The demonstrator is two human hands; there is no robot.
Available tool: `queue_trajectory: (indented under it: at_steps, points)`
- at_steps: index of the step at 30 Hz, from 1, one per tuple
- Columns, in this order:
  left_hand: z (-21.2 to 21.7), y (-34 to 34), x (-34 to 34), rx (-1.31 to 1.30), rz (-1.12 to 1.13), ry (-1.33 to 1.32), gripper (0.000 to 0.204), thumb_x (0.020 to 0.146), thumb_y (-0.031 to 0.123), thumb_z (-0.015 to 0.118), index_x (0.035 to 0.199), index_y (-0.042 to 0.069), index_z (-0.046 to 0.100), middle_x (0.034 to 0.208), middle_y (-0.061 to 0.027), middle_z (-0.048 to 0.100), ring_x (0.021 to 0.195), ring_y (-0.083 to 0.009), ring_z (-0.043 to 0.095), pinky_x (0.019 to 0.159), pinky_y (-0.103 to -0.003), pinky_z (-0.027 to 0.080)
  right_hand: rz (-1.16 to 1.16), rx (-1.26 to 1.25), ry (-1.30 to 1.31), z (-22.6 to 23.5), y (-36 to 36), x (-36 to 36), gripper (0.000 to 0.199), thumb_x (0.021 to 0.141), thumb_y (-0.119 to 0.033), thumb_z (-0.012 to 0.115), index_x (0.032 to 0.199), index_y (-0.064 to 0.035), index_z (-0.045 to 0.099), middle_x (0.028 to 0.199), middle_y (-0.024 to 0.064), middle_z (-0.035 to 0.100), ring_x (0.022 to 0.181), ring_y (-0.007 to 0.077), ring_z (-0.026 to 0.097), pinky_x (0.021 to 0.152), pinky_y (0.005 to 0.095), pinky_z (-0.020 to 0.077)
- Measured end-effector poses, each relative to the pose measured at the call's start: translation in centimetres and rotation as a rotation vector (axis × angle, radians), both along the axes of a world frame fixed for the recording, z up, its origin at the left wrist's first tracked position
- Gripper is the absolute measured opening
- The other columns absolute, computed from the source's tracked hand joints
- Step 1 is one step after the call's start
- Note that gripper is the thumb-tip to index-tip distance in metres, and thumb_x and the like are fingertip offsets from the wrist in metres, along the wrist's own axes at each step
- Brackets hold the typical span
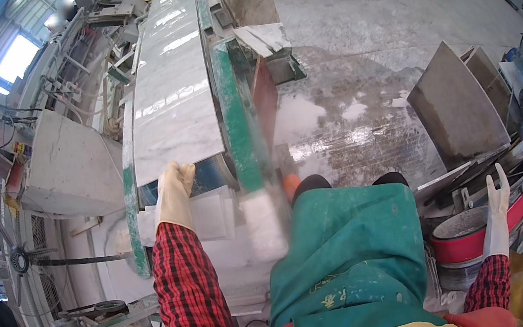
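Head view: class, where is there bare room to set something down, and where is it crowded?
Bare floor lies between the red board and the leaning brown slab, with white patches on it. The pale slab is bare beyond the left hand. It is crowded around the right hand, near the red tub.

Slab: stone-like, smooth, polished to a high gloss with bright streaks of reflected light; rail alongside: green-painted, matt, scuffed, dusted white. Left glove and right glove: rubber-like, smooth, matt; sleeves: woven cloth, creased; apron: coated-looking sheet, dull sheen, speckled. Floor: concrete-like, powdery in places, wet-looking and glossy in others; tub: red, smooth, apparently plastic
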State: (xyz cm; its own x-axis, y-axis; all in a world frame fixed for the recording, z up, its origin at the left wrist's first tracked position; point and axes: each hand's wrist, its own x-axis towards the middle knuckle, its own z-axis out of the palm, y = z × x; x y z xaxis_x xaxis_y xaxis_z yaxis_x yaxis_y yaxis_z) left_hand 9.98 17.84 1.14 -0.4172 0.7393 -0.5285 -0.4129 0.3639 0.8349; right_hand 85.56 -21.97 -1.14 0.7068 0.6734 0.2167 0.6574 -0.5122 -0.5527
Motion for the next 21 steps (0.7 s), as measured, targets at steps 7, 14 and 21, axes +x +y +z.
queue_trajectory:
  at_steps: [7, 14, 21]
  points:
    - [-4.9, 1.5, -2.5, 0.202, -0.058, -0.027, 0.022, 0.100, 0.010, 0.055, 0.111, -0.009, 0.051, 0.102, -0.0185, 0.063, 0.089, -0.0297, 0.068, 0.079, -0.034, 0.064, -0.043, 0.041, -0.025, 1.4, -1.2, 0.3, 0.051, 0.091, -0.009, 0.067, 0.140, -0.0034, 0.054, 0.143, 0.0130, 0.056, 0.135, 0.0278, 0.049, 0.115, 0.0372, 0.0338]
    - [-5.1, 1.2, -2.8, 0.202, 0.170, -0.241, 0.019, 0.099, 0.008, 0.058, 0.105, -0.009, 0.054, 0.093, -0.0177, 0.063, 0.079, -0.0277, 0.068, 0.071, -0.038, 0.064, -0.054, -0.012, -0.173, 3.9, -3.6, 0.5, 0.051, 0.092, -0.011, 0.066, 0.141, -0.0024, 0.053, 0.142, 0.0147, 0.057, 0.133, 0.0288, 0.050, 0.114, 0.0363, 0.0345]
    - [-5.1, 2.5, -2.2, 0.116, 0.207, -0.208, 0.021, 0.101, 0.011, 0.057, 0.105, -0.009, 0.054, 0.092, -0.0171, 0.063, 0.076, -0.0256, 0.067, 0.067, -0.036, 0.064, -0.316, -0.160, -0.464, 2.0, -8.2, 2.9, 0.052, 0.094, -0.023, 0.065, 0.141, -0.0035, 0.053, 0.144, 0.0173, 0.054, 0.132, 0.0321, 0.050, 0.113, 0.0389, 0.0353]
